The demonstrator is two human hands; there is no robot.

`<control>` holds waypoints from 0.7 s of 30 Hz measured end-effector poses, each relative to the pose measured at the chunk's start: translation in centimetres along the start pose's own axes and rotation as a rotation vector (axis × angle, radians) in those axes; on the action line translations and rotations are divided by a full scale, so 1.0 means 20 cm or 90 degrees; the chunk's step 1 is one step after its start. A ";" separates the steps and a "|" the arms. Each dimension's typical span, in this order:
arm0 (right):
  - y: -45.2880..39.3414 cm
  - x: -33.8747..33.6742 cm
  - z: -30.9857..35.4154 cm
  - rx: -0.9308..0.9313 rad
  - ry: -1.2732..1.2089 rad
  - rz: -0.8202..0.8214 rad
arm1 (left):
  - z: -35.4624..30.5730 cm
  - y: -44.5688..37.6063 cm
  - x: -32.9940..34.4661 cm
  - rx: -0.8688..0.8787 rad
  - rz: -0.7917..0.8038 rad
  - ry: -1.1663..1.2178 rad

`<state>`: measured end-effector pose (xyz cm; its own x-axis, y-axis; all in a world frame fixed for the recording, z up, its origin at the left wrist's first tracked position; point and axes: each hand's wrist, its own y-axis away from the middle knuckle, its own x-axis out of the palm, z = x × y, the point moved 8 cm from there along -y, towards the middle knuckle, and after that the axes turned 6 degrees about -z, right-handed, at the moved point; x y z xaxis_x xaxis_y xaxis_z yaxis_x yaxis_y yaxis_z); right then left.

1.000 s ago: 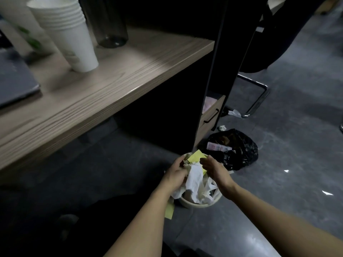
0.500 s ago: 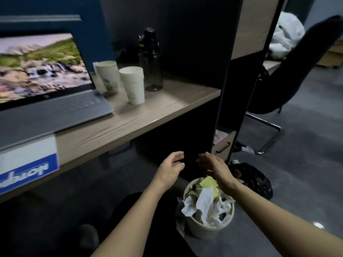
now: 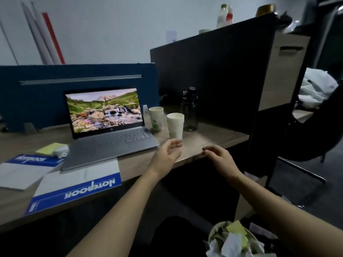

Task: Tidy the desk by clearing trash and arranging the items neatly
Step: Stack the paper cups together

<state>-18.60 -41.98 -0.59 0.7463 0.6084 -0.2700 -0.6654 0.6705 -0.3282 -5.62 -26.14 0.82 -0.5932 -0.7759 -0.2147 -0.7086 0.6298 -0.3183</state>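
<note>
hovering empty and apart over the desk (image 3: 207,143) edge, the left hand (image 3: 167,154) and right hand (image 3: 220,158) have loose fingers. the stacked paper cups (image 3: 175,125) at one o'clock, just beyond the left hand, look light; a careless reach could topple them toward the laptop (image 3: 111,138) at eleven. the overfull trash bin (image 3: 233,240) at five could spill.

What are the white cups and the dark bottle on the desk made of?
The stacked cups look like paper: matte, off-white, thin nested rims. The bottle seems to be smoky see-through plastic with a black cap, though it could be glass. The desk shows wood grain, probably laminate.
</note>
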 end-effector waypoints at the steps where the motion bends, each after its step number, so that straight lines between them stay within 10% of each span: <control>1: -0.05 0.01 0.03 -0.011 0.021 -0.002 | -0.01 -0.04 -0.05 0.002 -0.013 -0.013; 21: -0.80 0.48 -0.16 -0.021 -0.043 0.075 | 0.36 -0.73 -0.18 -0.067 -0.061 -0.183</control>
<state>-0.76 -48.21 -0.90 0.6596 0.7097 -0.2477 -0.7463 0.5790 -0.3283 9.61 -32.80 -0.42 -0.4008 -0.8007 -0.4453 -0.8002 0.5426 -0.2553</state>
